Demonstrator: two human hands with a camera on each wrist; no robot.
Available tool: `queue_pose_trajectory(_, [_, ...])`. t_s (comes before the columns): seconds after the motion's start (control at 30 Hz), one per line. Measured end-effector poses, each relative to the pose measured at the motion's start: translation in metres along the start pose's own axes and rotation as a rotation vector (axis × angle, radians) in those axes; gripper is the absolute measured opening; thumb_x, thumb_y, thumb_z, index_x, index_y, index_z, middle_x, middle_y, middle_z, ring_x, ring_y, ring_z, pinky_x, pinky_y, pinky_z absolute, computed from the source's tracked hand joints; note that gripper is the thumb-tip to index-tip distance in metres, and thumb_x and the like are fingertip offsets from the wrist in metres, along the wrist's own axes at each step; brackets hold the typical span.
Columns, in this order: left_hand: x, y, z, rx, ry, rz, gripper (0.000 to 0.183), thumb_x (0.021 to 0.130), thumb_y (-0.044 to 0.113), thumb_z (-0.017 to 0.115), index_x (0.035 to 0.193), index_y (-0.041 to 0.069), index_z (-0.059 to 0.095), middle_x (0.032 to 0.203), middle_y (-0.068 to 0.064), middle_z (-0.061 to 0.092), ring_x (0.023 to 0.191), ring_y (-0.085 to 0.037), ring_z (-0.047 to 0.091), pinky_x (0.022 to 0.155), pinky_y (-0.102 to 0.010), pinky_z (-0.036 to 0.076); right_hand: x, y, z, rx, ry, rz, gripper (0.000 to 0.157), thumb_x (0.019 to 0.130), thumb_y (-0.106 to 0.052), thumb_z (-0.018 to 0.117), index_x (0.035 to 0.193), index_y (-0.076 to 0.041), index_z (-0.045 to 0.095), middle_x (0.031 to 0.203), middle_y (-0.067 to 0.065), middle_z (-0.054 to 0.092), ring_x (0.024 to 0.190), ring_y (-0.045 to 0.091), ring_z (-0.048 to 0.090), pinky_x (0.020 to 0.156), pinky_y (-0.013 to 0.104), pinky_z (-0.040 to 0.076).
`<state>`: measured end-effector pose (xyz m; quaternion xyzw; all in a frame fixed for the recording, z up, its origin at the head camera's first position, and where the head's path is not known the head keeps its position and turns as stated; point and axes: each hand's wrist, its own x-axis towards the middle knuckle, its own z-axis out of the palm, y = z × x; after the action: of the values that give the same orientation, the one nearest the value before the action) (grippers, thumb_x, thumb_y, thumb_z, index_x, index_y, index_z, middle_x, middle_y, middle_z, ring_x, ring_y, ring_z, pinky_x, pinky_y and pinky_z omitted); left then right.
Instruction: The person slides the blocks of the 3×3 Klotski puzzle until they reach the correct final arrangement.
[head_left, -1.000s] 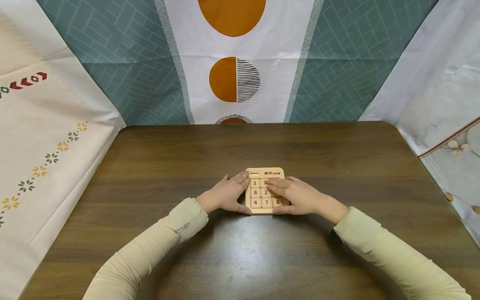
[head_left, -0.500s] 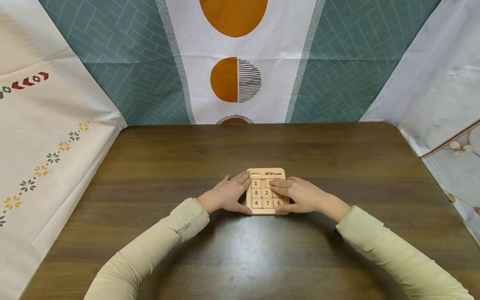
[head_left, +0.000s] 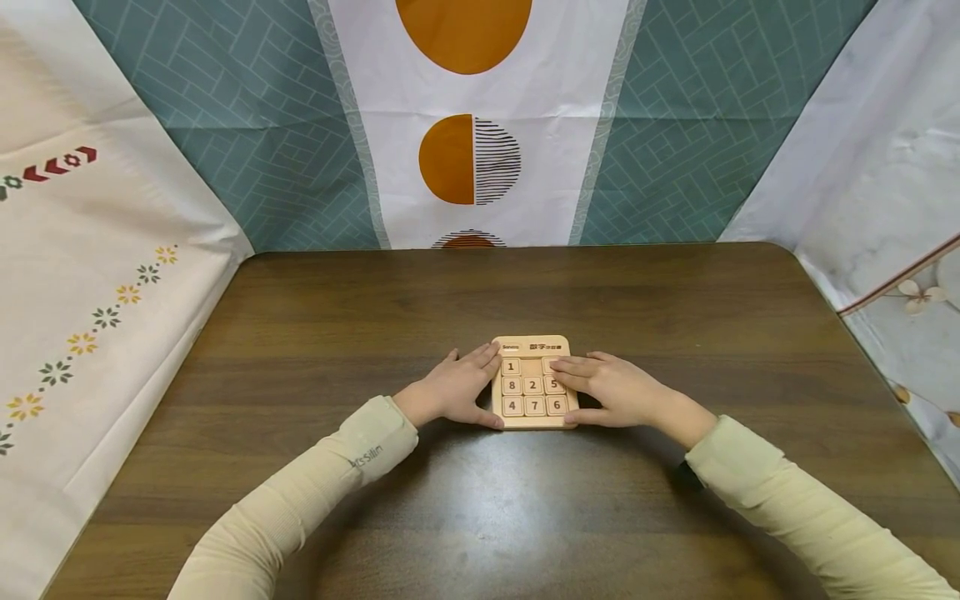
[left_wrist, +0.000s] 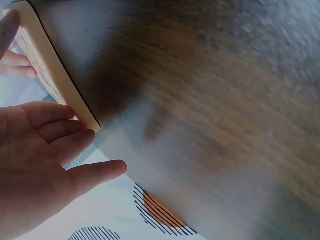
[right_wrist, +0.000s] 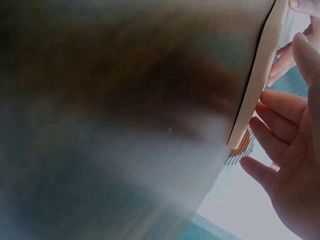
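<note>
A wooden number slide puzzle [head_left: 534, 424] lies flat on the brown table in the head view. My left hand [head_left: 459, 387] rests along its left edge, straight fingers at the upper corner and thumb at the lower one. Over the right side, fingertips of my right hand [head_left: 618, 392] touch the top-right tile [head_left: 548, 366], covering most of its face; the thumb is at the lower right corner. Tiles 1, 8, 2, 5, 4, 7 and 6 show, and the top-middle slot has no tile. Both wrist views show fingers against the side of the wooden frame [right_wrist: 256, 82].
The dark wood table [head_left: 480, 292] stretches around the puzzle on all sides. Behind it hangs a teal and white patterned cloth [head_left: 262, 125]. Pale cloths border the left and right, the left one [head_left: 90, 250] with embroidered flowers.
The number 3 tile has slid right from the top-middle slot to the top-right slot, with my right hand moving right over it. My left hand has stayed in place.
</note>
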<state>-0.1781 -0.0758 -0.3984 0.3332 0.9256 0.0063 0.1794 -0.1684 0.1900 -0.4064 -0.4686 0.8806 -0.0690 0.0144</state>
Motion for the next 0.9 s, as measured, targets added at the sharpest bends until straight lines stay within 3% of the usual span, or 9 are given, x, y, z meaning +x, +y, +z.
queue_pose_trajectory(0.27, [0.001, 0.001, 0.000, 0.000, -0.005, -0.003, 0.102, 0.073, 0.065, 0.060, 0.143, 0.001, 0.022, 0.151, -0.012, 0.008, 0.137, -0.022, 0.012, 0.102, -0.055, 0.021, 0.001, -0.012, -0.003, -0.008, 0.015, -0.049, 0.066, 0.083, -0.049, 0.058, 0.128, -0.001, 0.052, 0.132, 0.013, 0.049, 0.123, 0.025, 0.044, 0.096, 0.049, 0.034])
queue_pose_trajectory(0.53, [0.001, 0.001, -0.001, 0.003, -0.007, -0.007, 0.102, 0.073, 0.064, 0.060, 0.143, 0.001, 0.022, 0.151, -0.012, 0.009, 0.137, -0.023, 0.012, 0.102, -0.054, 0.022, 0.008, -0.029, -0.004, 0.009, -0.048, -0.115, 0.065, 0.085, -0.049, 0.056, 0.129, -0.001, 0.050, 0.131, 0.010, 0.050, 0.124, 0.023, 0.043, 0.097, 0.049, 0.033])
queue_pose_trajectory(0.9, [0.001, 0.002, -0.002, -0.006, -0.011, -0.012, 0.101, 0.073, 0.063, 0.061, 0.143, 0.000, 0.023, 0.151, -0.013, 0.010, 0.137, -0.023, 0.013, 0.103, -0.054, 0.021, 0.015, -0.019, 0.001, -0.012, -0.023, -0.101, 0.062, 0.086, -0.048, 0.056, 0.127, -0.002, 0.053, 0.130, 0.012, 0.051, 0.122, 0.023, 0.045, 0.095, 0.050, 0.035])
